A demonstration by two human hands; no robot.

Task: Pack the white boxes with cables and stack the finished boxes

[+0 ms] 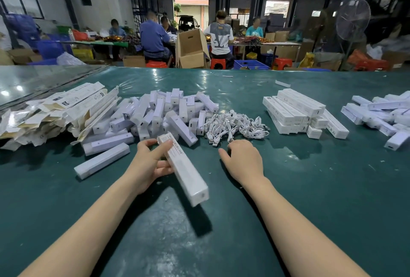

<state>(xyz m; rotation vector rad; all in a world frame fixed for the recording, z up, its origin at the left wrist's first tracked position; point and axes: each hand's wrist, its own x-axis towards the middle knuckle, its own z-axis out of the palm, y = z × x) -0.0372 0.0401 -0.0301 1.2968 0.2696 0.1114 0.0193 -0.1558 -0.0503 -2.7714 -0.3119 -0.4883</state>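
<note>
White box (190,179): held in left grip (148,163), fingers curled round its far half, far end toward the cable pile (235,124), probably for loading. Right grip (241,161): at the pile's near edge, fingertips hidden, hold unclear. Finished stack (295,108): far right.

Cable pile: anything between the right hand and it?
Nothing visible. The right hand is at the near edge of the cable pile, right by the closest cables.
</note>
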